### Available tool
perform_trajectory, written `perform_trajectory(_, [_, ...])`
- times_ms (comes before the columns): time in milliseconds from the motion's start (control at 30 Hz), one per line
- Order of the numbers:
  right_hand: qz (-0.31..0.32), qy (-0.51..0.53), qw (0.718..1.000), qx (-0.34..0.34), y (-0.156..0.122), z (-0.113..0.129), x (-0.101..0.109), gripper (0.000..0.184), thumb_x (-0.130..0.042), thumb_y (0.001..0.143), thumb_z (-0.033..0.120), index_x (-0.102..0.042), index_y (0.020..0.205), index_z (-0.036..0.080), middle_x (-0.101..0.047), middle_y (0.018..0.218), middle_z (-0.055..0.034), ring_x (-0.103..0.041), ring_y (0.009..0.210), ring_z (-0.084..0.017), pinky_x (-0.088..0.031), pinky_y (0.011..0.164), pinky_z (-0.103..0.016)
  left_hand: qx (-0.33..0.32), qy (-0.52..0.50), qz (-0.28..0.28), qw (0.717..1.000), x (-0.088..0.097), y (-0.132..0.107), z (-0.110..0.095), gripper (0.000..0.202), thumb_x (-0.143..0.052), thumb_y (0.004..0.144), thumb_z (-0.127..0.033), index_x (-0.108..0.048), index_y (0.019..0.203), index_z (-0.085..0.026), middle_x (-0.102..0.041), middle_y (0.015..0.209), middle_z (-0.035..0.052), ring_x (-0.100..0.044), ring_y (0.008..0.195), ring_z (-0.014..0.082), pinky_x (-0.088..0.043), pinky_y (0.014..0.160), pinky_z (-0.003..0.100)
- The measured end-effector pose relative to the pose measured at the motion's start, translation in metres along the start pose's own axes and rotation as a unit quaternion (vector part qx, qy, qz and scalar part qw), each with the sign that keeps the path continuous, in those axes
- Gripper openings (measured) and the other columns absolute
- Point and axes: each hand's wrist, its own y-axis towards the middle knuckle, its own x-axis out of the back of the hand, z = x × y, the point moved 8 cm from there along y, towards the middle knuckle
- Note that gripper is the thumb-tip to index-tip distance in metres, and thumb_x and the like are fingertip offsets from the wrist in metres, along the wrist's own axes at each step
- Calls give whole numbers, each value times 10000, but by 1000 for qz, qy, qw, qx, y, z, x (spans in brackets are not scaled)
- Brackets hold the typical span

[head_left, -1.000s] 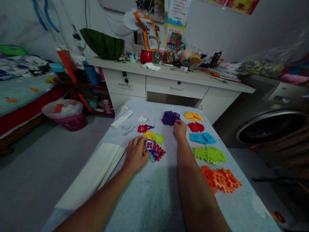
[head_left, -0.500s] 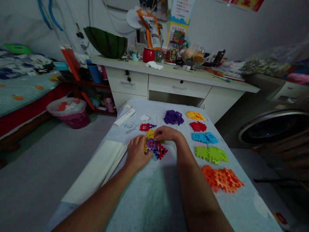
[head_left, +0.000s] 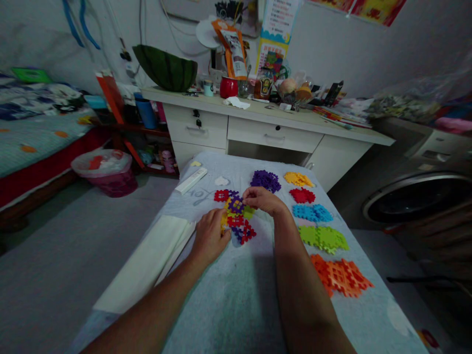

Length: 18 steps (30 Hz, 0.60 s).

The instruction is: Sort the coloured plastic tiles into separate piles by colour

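Observation:
A joined cluster of coloured plastic tiles [head_left: 239, 223] lies in the middle of the cloth-covered table [head_left: 236, 295]. My left hand [head_left: 208, 236] is curled against the cluster's left edge and grips it. My right hand [head_left: 262, 200] pinches a purple tile [head_left: 236, 204] over the cluster's far side. Sorted heaps lie to the right: purple [head_left: 266, 180], yellow [head_left: 298, 179], red [head_left: 302, 195], blue [head_left: 311, 213], green [head_left: 323, 237], orange [head_left: 341, 277]. A small red and purple pair [head_left: 222, 195] sits just beyond the cluster.
A folded white cloth [head_left: 147, 263] hangs at the table's left edge, and a white stick-shaped item [head_left: 191, 180] lies at the far left corner. Beyond stands a cluttered white desk [head_left: 265, 123]. A pink bin [head_left: 105, 172] is on the floor at left, a washing machine [head_left: 416, 196] at right.
My right hand left the purple heap, came back to the cluster and now holds a purple tile over its far side. My left hand stayed on the cluster.

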Motion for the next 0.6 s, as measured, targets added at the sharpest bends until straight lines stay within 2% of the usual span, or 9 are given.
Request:
perform_trajectory(100, [-187, 94, 977, 23, 3, -10, 37, 176, -677, 642, 289, -566, 714, 173, -509, 533, 77, -447, 469, -66, -334, 454, -182, 0, 1, 7, 1000, -2, -1, 1, 462, -568, 759, -221, -509, 1217, -214, -584, 1206, 99, -526, 1122, 298, -424, 953, 458])
perform_trajectory(200, [-363, 176, 915, 12, -1, -32, 68, 164, -661, 642, 269, -539, 707, 180, -510, 528, 74, -483, 467, -77, -348, 428, -180, 12, 18, 8, 1000, -3, -2, 1, 511, -569, 710, -184, -515, 1219, -201, -572, 1244, 105, -500, 1147, 307, -401, 979, 478])
perform_trajectory(267, [-440, 208, 873, -4, -4, -47, 80, 141, -644, 651, 244, -531, 708, 182, -507, 518, 75, -499, 464, -81, -357, 413, -175, 27, 35, 5, 999, -1, -3, 1, 561, -567, 674, -161, -519, 1231, -203, -549, 1288, 108, -471, 1177, 320, -385, 993, 500])
perform_trajectory(367, [-499, 232, 834, -15, -7, -65, 92, 130, -636, 660, 221, -522, 713, 188, -508, 506, 76, -510, 456, -85, -372, 392, -169, 48, 53, 3, 997, 2, -5, 2, 597, -572, 646, -152, -533, 1238, -219, -509, 1339, 112, -428, 1214, 351, -388, 976, 530])
perform_trajectory(467, [-525, 249, 814, -15, -6, -77, 99, 165, -652, 652, 213, -504, 721, 196, -516, 504, 79, -521, 447, -90, -385, 380, -166, 41, 50, 4, 998, 3, -6, 1, 593, -560, 637, -122, -546, 1223, -213, -498, 1339, 117, -432, 1189, 349, -407, 964, 517])
perform_trajectory(600, [-518, 256, 817, -9, -1, -81, 100, 158, -652, 640, 198, -520, 726, 185, -545, 542, 63, -558, 493, -90, -436, 424, -164, 5, 31, 2, 1000, 4, -6, -2, 591, -529, 644, -77, -541, 1223, -194, -510, 1305, 115, -458, 1154, 316, -407, 998, 474])
